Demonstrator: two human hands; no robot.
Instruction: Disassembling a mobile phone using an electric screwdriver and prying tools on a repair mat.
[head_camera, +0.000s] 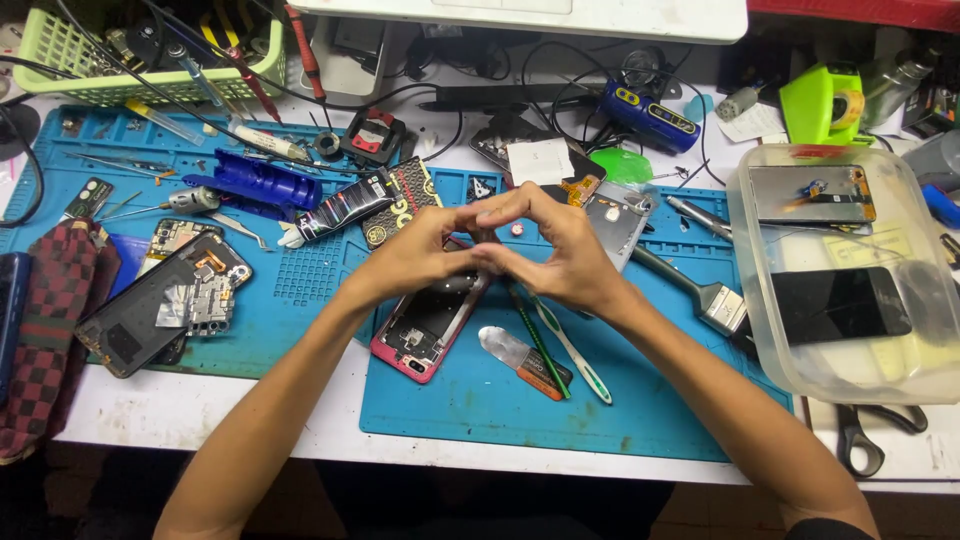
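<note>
Blue mat (480, 400) matt rubber (dimpled grid); tub (790, 370) translucent plastic; paintbrush ferrule (722, 308) shiny metal; cloth (45, 330) checked.

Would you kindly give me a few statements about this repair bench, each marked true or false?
1. The left hand and right hand meet fingertip to fingertip above the blue mat. True.
2. The pink-framed phone lies in the clear plastic tub. False: it lies on the mat, under the hands.
3. A toothbrush lies on the mat. True.
4. The scissors are in the green basket. False: they lie on the table, below the tub.
</note>
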